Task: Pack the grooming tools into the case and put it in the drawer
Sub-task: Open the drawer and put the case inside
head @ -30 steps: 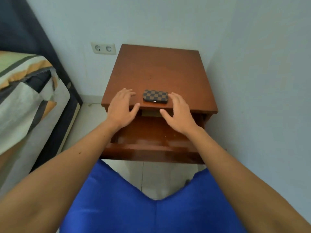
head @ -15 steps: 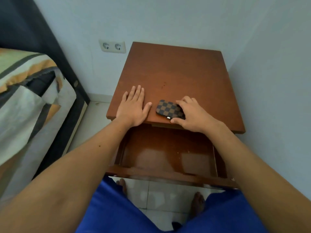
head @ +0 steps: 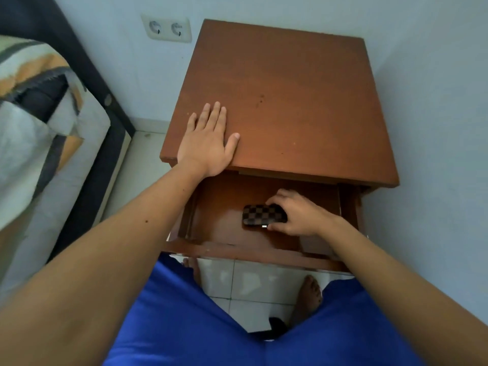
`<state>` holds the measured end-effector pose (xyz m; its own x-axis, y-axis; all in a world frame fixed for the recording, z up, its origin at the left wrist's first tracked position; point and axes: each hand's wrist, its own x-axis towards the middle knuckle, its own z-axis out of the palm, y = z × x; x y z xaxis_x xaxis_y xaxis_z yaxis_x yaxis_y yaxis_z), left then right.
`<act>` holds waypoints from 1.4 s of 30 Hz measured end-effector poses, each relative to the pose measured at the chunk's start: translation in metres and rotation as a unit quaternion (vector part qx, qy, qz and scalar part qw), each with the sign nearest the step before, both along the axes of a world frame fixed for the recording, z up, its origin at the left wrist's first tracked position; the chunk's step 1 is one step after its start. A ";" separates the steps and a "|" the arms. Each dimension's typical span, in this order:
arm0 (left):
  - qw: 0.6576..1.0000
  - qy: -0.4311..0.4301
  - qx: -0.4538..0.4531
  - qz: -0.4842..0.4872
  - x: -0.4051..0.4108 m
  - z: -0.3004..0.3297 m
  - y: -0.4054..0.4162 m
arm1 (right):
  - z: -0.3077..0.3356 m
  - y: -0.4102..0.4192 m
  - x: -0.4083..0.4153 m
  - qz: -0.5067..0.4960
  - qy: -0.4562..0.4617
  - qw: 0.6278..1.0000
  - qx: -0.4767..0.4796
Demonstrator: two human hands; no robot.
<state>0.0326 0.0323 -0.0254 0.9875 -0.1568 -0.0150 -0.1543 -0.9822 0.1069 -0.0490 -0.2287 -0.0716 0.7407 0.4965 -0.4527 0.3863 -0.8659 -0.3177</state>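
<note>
The closed checkered brown case [head: 257, 214] lies low inside the pulled-out drawer [head: 216, 220] of the wooden nightstand [head: 290, 101]. My right hand [head: 295, 213] is shut on the case's right end, fingers behind it and thumb in front. Whether the case rests on the drawer floor or hangs just above it I cannot tell. My left hand [head: 207, 143] lies flat, fingers spread, on the front left corner of the nightstand top and holds nothing.
A bed [head: 39, 128] with a patterned cover and dark frame stands to the left. Pale walls close in behind and to the right, with a double socket [head: 166, 29] on the back wall. My blue shorts and bare feet are below the drawer front.
My right hand has carried the case off the nightstand top and down into the open drawer. My left hand stays flat on the top. The camera has come closer and looks more steeply down.
</note>
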 end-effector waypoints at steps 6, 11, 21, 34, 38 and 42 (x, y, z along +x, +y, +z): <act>1.000 -0.002 0.002 0.002 0.000 0.000 0.000 | -0.014 0.010 0.016 -0.027 0.020 0.999 -0.019; 1.000 -0.003 0.006 0.005 -0.001 0.001 0.000 | -0.019 0.007 0.009 -0.039 0.014 0.999 -0.012; 1.000 -0.001 -0.001 0.004 -0.003 0.004 -0.001 | 0.077 -0.007 -0.057 -0.072 0.019 0.992 0.106; 1.000 0.003 0.001 0.006 -0.002 0.004 -0.001 | 0.048 -0.012 -0.081 -0.091 -0.280 0.956 -0.018; 1.000 0.005 0.002 0.005 -0.003 0.004 -0.001 | 0.049 -0.013 -0.048 -0.106 -0.290 0.948 -0.079; 1.000 0.011 0.003 0.005 -0.002 0.004 -0.001 | 0.039 -0.014 -0.030 -0.123 -0.321 0.936 -0.070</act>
